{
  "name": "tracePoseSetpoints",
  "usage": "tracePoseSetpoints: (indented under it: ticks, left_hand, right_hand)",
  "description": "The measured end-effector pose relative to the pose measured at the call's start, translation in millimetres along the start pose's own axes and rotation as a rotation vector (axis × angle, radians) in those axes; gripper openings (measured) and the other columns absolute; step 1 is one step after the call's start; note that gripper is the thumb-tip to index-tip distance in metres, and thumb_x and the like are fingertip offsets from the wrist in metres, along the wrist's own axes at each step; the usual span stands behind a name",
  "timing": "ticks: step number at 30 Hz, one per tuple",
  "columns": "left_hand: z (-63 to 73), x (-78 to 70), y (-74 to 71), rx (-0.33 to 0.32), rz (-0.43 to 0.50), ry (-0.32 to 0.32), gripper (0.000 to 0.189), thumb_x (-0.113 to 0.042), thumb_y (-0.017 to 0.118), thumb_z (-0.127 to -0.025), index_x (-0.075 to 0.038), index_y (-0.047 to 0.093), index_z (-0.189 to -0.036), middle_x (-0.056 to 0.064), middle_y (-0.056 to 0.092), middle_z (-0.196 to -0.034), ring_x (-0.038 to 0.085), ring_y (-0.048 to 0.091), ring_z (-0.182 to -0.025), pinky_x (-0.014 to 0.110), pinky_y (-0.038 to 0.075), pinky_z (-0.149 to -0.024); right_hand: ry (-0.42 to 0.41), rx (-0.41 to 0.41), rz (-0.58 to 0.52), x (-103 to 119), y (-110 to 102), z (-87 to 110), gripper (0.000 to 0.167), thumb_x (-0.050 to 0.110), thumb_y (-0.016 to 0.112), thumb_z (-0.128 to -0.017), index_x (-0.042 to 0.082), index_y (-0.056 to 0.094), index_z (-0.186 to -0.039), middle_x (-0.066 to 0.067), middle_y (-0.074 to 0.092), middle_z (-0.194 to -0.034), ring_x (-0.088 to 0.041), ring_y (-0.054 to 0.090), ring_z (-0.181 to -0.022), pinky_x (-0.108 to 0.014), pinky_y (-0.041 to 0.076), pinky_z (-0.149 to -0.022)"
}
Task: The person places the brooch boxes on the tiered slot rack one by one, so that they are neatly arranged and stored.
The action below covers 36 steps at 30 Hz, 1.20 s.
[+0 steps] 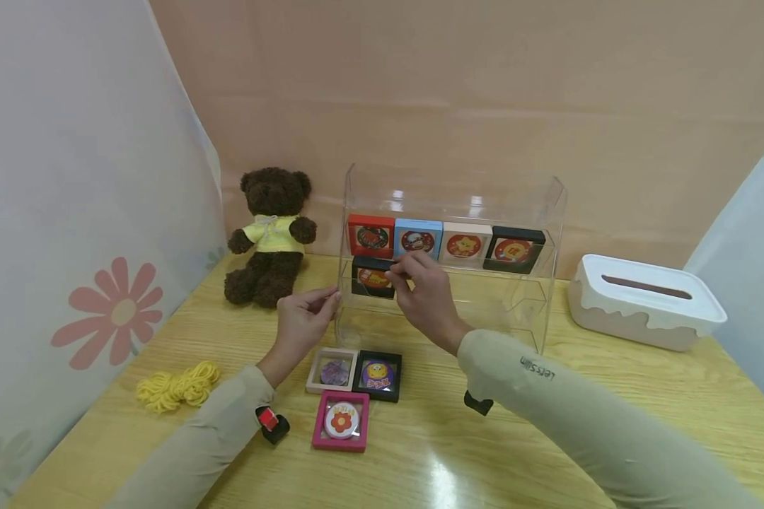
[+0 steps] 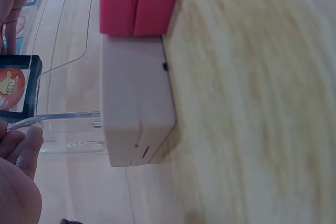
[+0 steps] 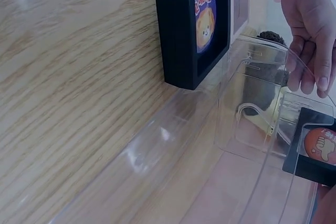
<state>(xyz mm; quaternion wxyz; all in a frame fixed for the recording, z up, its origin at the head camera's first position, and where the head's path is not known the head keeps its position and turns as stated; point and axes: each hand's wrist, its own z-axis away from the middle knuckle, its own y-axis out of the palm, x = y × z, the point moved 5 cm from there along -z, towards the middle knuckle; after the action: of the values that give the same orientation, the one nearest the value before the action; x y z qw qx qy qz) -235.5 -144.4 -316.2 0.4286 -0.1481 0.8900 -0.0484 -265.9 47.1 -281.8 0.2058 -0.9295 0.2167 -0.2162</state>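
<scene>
Right hand (image 1: pixel 428 293) pinches black badge box (image 1: pixel 372 278) as left hand (image 1: pixel 302 325) grips clear stand (image 1: pixel 496 194)

Head view: the right hand reaches in from lower right to mid-frame, thumb and forefinger pinching the box's right edge; the left hand rises from lower left, thumb and fingertips pinched at the stand's left edge; the box stands upright at the left end of the middle tier, below a row of four boxes (image 1: pixel 418 239); that tier runs open rightward to the stand's far wall, while tabletop (image 1: pixel 433 438) spreads across the lower centre, beside a pink box (image 1: pixel 340 420).

Left wrist view: the left fingers hold the clear rim at lower left; the box shows just beyond, its red disc bearing a yellow raised thumb; right fingers touch its side at upper left; the pink box stands at top centre, against a pale box (image 2: pixel 137 93).

Right wrist view: the black-framed box sits at right; left fingers meet the stand's edge at upper right; right fingers are mostly cut off below.
</scene>
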Motion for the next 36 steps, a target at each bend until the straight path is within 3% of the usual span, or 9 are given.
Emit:
tracePoseSetpoints:
  ticks: [15,25,36]
  left_hand:
    - [0.3,-0.5,1.0,0.028,0.018,0.003,0.014,0.01,0.063,-0.086,0.018,0.066,-0.098,0.028,0.066,-0.079,0.041,0.066,-0.063,0.018,0.054,-0.056]
    - [0.2,-0.7,-0.6,0.016,-0.007,0.024,0.013,0.01,0.064,-0.086,0.017,0.067,-0.097,0.027,0.067,-0.079,0.039,0.066,-0.062,0.017,0.054,-0.056]
    - [1.4,-1.6,0.1,0.009,-0.028,0.027,0.013,0.009,0.064,-0.086,0.016,0.068,-0.096,0.026,0.067,-0.079,0.038,0.067,-0.062,0.017,0.054,-0.055]
  right_hand:
    - [0.039,0.076,-0.01,-3,12,6.6,0.007,0.002,0.069,-0.087,0.003,0.065,-0.081,-0.005,0.059,-0.085,-0.014,0.055,-0.07,-0.026,0.05,-0.058]
    - [0.021,0.074,-0.013,0,17,5.4,0.008,0.0,0.07,-0.085,0.003,0.064,-0.08,-0.005,0.059,-0.086,-0.014,0.056,-0.071,-0.026,0.051,-0.06]
    - [0.046,0.085,-0.021,-3,16,6.6,0.011,0.002,0.072,-0.084,0.001,0.064,-0.091,-0.009,0.06,-0.092,-0.022,0.06,-0.082,-0.029,0.054,-0.067]
